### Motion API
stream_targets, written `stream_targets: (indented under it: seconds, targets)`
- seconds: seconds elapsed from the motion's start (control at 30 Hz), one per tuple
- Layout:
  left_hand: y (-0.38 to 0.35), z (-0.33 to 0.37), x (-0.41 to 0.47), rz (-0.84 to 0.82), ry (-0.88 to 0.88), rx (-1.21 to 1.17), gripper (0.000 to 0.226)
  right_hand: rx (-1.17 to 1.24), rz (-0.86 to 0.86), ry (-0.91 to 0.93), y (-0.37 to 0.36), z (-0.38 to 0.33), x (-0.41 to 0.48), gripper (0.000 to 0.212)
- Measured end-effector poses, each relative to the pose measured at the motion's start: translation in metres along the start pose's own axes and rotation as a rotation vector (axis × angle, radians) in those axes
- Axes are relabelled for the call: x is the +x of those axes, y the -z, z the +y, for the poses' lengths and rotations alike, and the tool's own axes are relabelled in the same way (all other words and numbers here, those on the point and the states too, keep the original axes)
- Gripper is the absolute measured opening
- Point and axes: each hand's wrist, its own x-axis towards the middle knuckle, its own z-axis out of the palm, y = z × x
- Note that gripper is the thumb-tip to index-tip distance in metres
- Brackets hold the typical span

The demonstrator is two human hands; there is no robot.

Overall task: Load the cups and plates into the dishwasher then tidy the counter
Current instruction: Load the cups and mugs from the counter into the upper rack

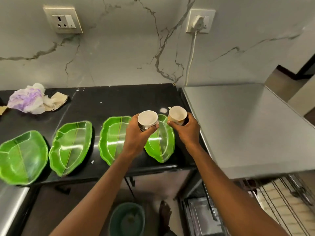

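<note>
While both arms stretch forward over the front edge of the worktop point(102, 103), each hand grips a cup in the air above its right end. The worktop is glossy black stone. Four plates point(22, 157) lie in a row along its front edge: bright green, shiny and leaf-shaped, with raised rims and a rib down the middle. The left hand point(136, 135), wrist cocked up, wraps fingers and thumb round the left cup point(147, 119), which is round, white inside and dark-patterned outside. The right hand point(185, 130) curls round the right cup point(177, 114), cream inside, its mouth tilted toward the person. Both cups hang over the right plate point(162, 147), apart from each other. Crumpled purple-and-white paper point(29, 99) sits at the back left. A brushed steel top point(238, 125) adjoins the right edge.
</note>
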Motion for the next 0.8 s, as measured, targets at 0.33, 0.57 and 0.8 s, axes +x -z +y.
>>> stream_targets:
  seconds: [0.33, 0.57, 0.8]
  targets:
    - [-0.019, 0.008, -0.125, -0.119, 0.042, -0.057, 0.048, -0.063, 0.013, -0.084, 0.087, 0.026, -0.123, 0.055]
    - [-0.059, 0.009, -0.218, -0.181, 0.136, -0.048, 0.045, -0.049, 0.057, -0.185, 0.178, 0.071, -0.206, 0.058]
    - [-0.138, 0.037, -0.321, -0.232, 0.139, -0.014, 0.055, -0.065, 0.087, -0.153, 0.292, 0.107, -0.273, 0.054]
